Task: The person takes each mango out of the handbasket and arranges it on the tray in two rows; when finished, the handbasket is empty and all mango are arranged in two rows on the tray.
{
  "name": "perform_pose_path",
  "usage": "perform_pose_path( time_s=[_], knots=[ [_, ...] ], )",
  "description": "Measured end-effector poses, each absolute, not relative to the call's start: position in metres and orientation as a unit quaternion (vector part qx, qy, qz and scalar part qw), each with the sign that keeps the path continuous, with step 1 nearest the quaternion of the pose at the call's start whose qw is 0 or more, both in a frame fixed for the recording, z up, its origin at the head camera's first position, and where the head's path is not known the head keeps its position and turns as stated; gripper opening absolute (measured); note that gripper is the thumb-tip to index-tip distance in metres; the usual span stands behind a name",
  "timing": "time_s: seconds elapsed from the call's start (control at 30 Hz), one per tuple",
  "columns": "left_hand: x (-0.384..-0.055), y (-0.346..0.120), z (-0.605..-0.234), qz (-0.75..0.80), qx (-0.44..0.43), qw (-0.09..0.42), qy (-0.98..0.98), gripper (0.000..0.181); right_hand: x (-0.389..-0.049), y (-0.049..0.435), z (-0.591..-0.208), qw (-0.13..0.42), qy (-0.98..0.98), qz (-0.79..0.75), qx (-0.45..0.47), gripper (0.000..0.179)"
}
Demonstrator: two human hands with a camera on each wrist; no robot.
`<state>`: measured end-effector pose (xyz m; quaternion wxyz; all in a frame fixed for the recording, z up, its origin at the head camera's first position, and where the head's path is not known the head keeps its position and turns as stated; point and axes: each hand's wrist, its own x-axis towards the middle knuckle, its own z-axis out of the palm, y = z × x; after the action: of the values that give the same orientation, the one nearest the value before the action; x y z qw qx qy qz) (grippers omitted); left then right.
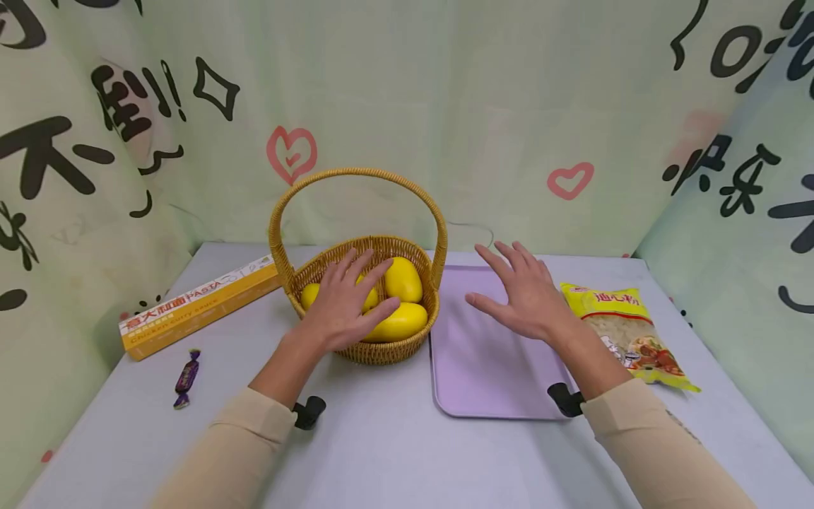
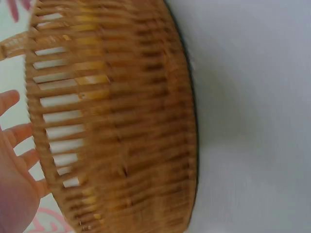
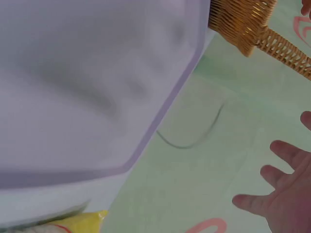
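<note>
A wicker basket point(image 1: 381, 353) with a tall hooped handle holds several smooth yellow fruits point(image 1: 403, 279) that look like mangoes. Over its near left side hovers my left hand point(image 1: 346, 300), fingers spread, hiding part of the fruit. In the left wrist view the woven side of the basket point(image 2: 121, 121) fills the middle, with the left hand point(image 2: 17, 179) beyond the rim. My right hand point(image 1: 528, 297) is raised above a flat lilac tray point(image 1: 490, 382), fingers apart and holding nothing. The right wrist view shows that hand point(image 3: 286, 189) up off the tray point(image 3: 97, 97).
Left of the basket lies a long orange pasta box point(image 1: 203, 307), its end close to the basket. A purple wrapped candy point(image 1: 186, 379) lies in front of it. Right of the tray is a yellow food packet point(image 1: 629, 336). Printed curtains point(image 1: 496, 127) hang behind and beside the table.
</note>
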<state>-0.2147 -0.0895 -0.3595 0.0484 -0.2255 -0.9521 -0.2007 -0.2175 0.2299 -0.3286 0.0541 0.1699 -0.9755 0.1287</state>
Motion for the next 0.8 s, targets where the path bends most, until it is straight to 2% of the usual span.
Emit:
perform_pose_path(
  time_s=[0.2, 0.4, 0.57, 0.7, 0.8],
  knots=[
    [-0.204, -0.083, -0.353, -0.394, -0.206, 0.045, -0.894, 0.061, -0.218, 0.225, -0.316, 0.060, -0.956, 0.217, 0.189, 0.073],
    [-0.195, -0.091, -0.347, -0.573, -0.176, 0.052, -0.799, 0.044, -0.220, 0.214, -0.307, 0.053, -0.934, 0.289, 0.203, 0.051],
    [-0.190, -0.103, -0.350, -0.650, -0.160, 0.068, -0.740, 0.038, -0.221, 0.205, -0.297, 0.016, -0.923, 0.323, 0.210, 0.036],
    [-0.187, -0.110, -0.355, -0.681, -0.144, 0.067, -0.715, 0.038, -0.220, 0.203, -0.283, -0.028, -0.927, 0.307, 0.213, 0.030],
    [-0.185, -0.115, -0.360, -0.701, -0.121, 0.097, -0.696, 0.036, -0.221, 0.199, -0.273, -0.050, -0.926, 0.293, 0.231, 0.029]
  ],
)
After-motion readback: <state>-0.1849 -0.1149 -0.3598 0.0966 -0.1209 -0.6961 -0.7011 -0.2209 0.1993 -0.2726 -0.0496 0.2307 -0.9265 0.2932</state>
